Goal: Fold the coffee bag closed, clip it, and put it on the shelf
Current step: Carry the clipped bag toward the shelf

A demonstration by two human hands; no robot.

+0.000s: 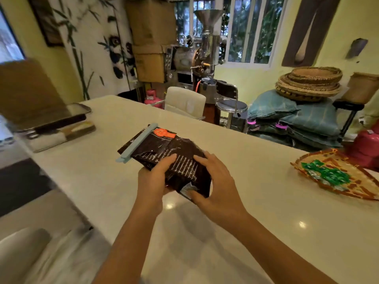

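Observation:
A dark brown coffee bag [164, 148] with white print and an orange label is held above the white table [256, 201]. Its far end is folded over, and a long pale blue clip [137, 142] is clamped across that fold. My left hand [152, 181] grips the near left side of the bag. My right hand [213, 181] holds the near right corner, fingers over the top and thumb underneath. The bag lies tilted, clipped end pointing away and to the left.
A woven tray [307, 162] with green sachets sits at the table's right edge. A laptop-like device and flat items [61, 130] lie at the left. Chairs [184, 99], a coffee roaster [194, 58], sacks and baskets [307, 85] stand beyond the table.

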